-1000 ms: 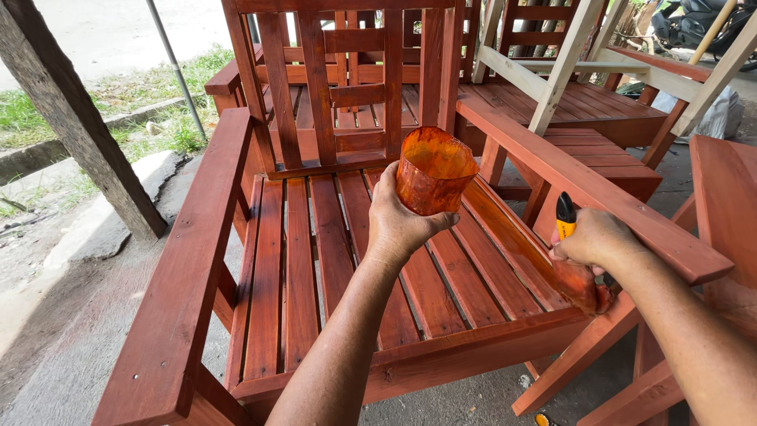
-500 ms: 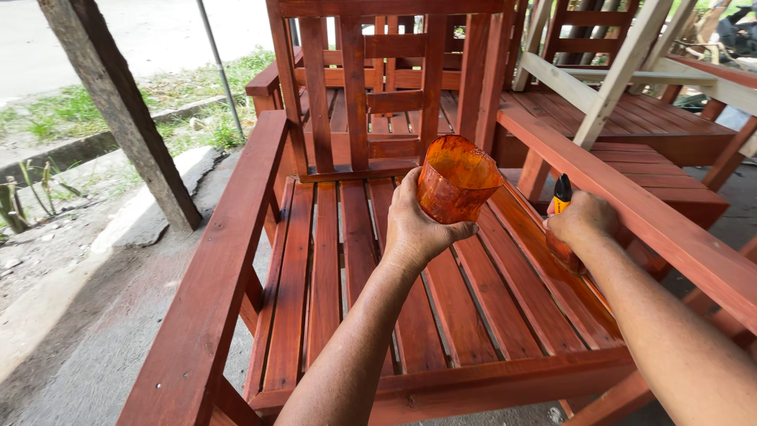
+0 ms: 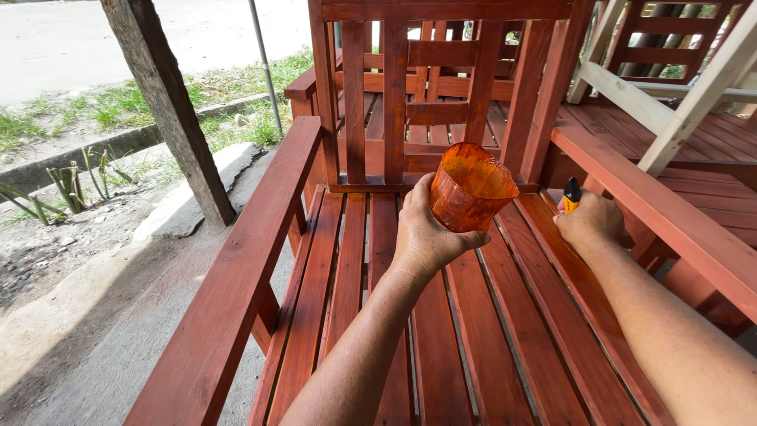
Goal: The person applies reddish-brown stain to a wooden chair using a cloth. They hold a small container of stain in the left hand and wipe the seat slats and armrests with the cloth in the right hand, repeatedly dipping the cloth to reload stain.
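**Stain cup and brush held over a red slatted bench**

Head view: at centre frame, the left hand [image 3: 426,237] wraps its fingers round a translucent orange plastic cup [image 3: 471,188], held tilted above the red-stained wooden slatted bench seat [image 3: 355,268]. Right of centre, the right hand [image 3: 590,221] is curled shut around a black-and-yellow brush handle [image 3: 571,193], beside the bench's right armrest [image 3: 654,209].

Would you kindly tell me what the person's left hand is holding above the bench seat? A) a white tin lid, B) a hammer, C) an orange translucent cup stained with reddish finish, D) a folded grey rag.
C: the left hand grips an orange translucent cup above the red-brown slatted bench.
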Tool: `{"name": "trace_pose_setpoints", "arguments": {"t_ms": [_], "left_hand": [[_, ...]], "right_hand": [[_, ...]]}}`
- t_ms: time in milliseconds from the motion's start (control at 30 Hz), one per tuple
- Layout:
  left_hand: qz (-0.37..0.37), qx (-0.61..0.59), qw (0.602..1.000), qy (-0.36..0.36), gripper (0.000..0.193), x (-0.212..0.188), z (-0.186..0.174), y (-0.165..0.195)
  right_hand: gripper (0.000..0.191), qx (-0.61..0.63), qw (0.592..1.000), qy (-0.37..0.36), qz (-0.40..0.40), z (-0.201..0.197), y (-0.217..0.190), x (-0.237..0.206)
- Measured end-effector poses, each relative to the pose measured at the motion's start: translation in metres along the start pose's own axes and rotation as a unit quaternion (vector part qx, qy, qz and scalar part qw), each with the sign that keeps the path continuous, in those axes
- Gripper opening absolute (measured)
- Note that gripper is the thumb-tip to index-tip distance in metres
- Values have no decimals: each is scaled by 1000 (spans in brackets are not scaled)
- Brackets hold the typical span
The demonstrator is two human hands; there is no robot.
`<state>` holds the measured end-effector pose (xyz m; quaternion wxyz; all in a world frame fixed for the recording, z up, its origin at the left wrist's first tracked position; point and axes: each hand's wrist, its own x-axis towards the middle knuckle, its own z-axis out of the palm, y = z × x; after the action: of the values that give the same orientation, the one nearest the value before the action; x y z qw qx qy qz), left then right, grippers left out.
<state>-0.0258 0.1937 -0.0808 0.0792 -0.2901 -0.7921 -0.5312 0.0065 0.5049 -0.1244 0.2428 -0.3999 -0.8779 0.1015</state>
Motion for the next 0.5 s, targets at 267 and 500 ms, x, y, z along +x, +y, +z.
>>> {"name": "trace_pose_setpoints", "arguments": {"t_ms": [267, 500], "left_hand": [[-3, 19, 1000, -4, 130, 36, 11, -18], [0, 31, 1000, 2, 128, 54, 12, -24]], "right_hand": [[21, 90, 996, 20, -17, 29, -15, 65], [24, 106, 991, 47, -68, 49, -29, 99]]}}
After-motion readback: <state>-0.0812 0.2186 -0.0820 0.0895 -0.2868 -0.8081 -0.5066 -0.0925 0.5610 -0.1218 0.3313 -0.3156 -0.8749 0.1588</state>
